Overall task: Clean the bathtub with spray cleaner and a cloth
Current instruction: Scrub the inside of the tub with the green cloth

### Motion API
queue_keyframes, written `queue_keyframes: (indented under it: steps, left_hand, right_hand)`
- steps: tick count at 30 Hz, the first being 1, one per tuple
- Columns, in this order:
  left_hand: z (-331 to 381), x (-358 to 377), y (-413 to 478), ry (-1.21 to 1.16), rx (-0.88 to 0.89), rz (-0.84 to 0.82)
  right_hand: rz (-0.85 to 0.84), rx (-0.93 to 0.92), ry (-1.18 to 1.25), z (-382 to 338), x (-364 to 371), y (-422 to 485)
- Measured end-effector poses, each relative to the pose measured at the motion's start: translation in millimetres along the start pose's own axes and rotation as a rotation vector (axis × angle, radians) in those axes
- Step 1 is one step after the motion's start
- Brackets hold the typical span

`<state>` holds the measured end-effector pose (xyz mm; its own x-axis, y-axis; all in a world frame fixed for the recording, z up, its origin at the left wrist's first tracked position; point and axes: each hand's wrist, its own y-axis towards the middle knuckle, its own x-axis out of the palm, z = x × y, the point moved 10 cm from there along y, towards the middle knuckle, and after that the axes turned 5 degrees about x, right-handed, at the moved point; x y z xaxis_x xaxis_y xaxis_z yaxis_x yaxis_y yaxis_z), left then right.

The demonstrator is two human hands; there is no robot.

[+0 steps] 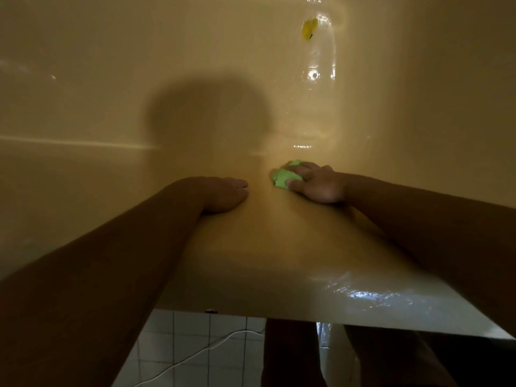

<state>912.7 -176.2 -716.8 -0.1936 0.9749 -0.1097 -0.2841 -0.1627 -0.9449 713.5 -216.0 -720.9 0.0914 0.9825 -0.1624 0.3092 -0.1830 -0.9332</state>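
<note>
The bathtub (279, 289) is a smooth, glossy cream shell, and its near rim is wet and shines on the right side. The left hand (226, 195) lies flat on the curved inner surface with its fingers straight and together, holding nothing. Just to its right the right hand (318, 182) grips a green cloth (283, 177) — soft and bunched into a crumpled wad, thumb on the near side and fingers curled over the top — and presses it against the tub surface. A rounded shadow (206, 113) falls on the far wall. Far right, a small yellow object (309, 28) sits among wet highlights; what it is I cannot tell. Below the rim lie square white floor tiles (190, 339) and a thin white cord (217, 344).
</note>
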Motion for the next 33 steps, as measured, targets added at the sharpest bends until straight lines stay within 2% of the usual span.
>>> queue_keyframes:
  steps: [3, 8, 12, 15, 20, 22, 24, 28, 31, 33]
  left_hand:
    - [1, -2, 2, -0.009, 0.003, 0.017]
    - [9, -3, 0, 0.014, 0.055, -0.033]
    - [2, -3, 3, -0.001, 0.029, -0.005]
    - [-5, -2, 6, -0.021, 0.011, 0.006]
    - [-8, -2, 4, -0.047, 0.011, -0.002]
    - [-7, -3, 3, -0.040, 0.017, 0.004]
    - [-8, -1, 2, -0.028, 0.002, -0.004]
    - [-19, -2, 5, -0.051, -0.003, 0.007]
    - [-23, -2, -2, -0.040, -0.004, 0.002]
    - [-26, -3, -7, -0.020, -0.007, 0.010]
  right_hand:
    - [-0.024, -0.128, 0.029, -38, 5, -18]
    - [-0.059, -0.441, 0.135, -93, 2, -117]
    - [-0.145, -0.394, 0.150, -81, 3, -123]
    - [-0.077, -0.295, 0.096, -48, -1, -69]
    - [-0.004, 0.057, 0.029, 4, 2, 11]
    - [-0.008, 0.035, 0.014, -18, 4, 10]
    - [-0.034, -0.082, 0.047, -51, 7, -14]
    - [-0.108, -0.324, 0.182, -108, 7, -123]
    - [-0.224, -0.316, 0.215, -108, 10, -139]
    - [-0.205, -0.266, 0.194, -90, 5, -111]
